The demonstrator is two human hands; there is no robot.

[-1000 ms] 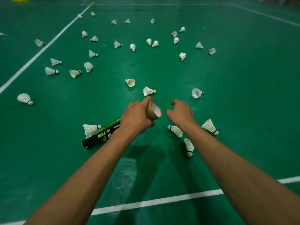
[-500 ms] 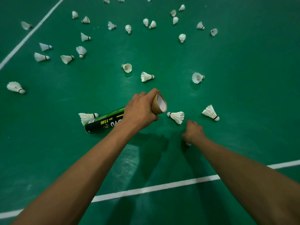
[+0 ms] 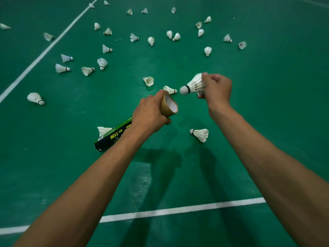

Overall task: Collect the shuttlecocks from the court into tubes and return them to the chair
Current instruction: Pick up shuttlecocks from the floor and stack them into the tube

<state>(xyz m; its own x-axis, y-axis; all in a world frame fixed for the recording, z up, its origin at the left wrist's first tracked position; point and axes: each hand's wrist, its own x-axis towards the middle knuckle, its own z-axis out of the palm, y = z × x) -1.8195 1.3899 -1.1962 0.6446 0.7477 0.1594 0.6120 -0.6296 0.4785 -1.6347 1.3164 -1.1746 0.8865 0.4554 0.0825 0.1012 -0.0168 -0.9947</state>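
Light is coming from overhead, even and moderate, on the green court floor (image 3: pixel 267 107); upper corners are reading darker. Both forearms (image 3: pixel 92 189) are casting soft shadows down the lower centre, beside a pale sheen, and are stretching wide toward the bottom corners: wide-angle distortion. Shuttlecocks (image 3: pixel 144 11) along the top edge are looking soft.
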